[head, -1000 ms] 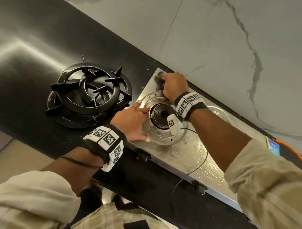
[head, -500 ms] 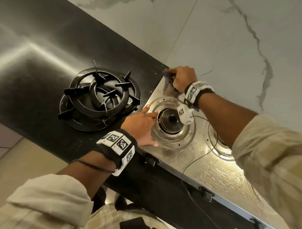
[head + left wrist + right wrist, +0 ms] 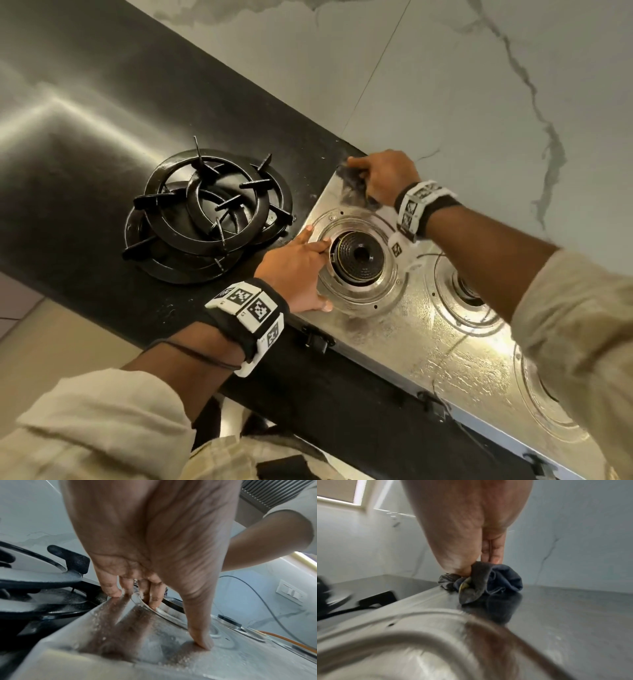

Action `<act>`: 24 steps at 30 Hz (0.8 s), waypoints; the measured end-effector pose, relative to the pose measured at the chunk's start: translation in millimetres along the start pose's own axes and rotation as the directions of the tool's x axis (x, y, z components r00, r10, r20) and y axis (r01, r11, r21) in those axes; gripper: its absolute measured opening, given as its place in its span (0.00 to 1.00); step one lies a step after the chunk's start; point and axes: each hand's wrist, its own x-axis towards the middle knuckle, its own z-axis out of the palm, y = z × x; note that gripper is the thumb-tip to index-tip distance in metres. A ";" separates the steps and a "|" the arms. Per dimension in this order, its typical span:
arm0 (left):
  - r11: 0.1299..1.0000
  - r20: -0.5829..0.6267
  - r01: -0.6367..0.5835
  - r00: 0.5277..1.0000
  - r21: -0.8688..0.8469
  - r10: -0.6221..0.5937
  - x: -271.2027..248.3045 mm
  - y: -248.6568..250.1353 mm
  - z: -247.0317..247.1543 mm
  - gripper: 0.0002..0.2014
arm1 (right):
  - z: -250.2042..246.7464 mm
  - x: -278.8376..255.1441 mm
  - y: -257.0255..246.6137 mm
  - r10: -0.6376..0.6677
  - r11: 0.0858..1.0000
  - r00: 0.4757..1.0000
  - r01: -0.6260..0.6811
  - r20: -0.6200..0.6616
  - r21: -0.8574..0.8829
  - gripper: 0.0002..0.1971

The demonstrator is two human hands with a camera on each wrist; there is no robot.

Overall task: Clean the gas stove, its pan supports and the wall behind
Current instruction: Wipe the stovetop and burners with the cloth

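The steel gas stove [image 3: 404, 346] lies on a black counter, its top wet and streaked. My right hand [image 3: 383, 174] grips a dark bunched cloth [image 3: 352, 186] [image 3: 481, 582] and presses it on the stove's far left corner, close to the marbled wall [image 3: 462, 85]. My left hand [image 3: 298, 270] rests flat on the stove's left edge, fingers [image 3: 154, 599] straight and touching the rim of the bare left burner [image 3: 358, 255], thumb [image 3: 200, 639] pressed on the steel. Several black pan supports [image 3: 205, 212] are stacked on the counter left of the stove.
A second burner [image 3: 466, 291] sits right of the first, and a third ring [image 3: 544, 394] is nearer the front right. Black knobs [image 3: 317, 339] stick out of the stove's front edge. An orange hose [image 3: 283, 641] and a wall switch [image 3: 291, 594] show in the left wrist view.
My right hand has slid the cloth farther into the stove's back left corner. The left hand has stayed by the burner rim. The head view has shifted.
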 end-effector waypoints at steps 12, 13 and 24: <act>1.000 -0.007 0.010 1.000 -0.017 -0.010 -2.1 2.1 -2.4 0.47 | 23.0 -76.1 82.4 0.475 0.879 0.875 -0.476 -0.091 0.013 0.20; 1.000 -0.008 0.008 1.000 -0.011 -0.008 -1.5 1.6 -2.0 0.47 | 24.3 -80.9 84.5 0.491 0.870 0.866 -0.494 -0.092 -0.011 0.19; 0.999 -0.009 -0.040 0.999 -0.016 0.040 2.3 -1.2 -0.7 0.47 | 20.6 -45.4 -4.8 0.276 0.960 0.955 -0.268 -0.112 0.079 0.20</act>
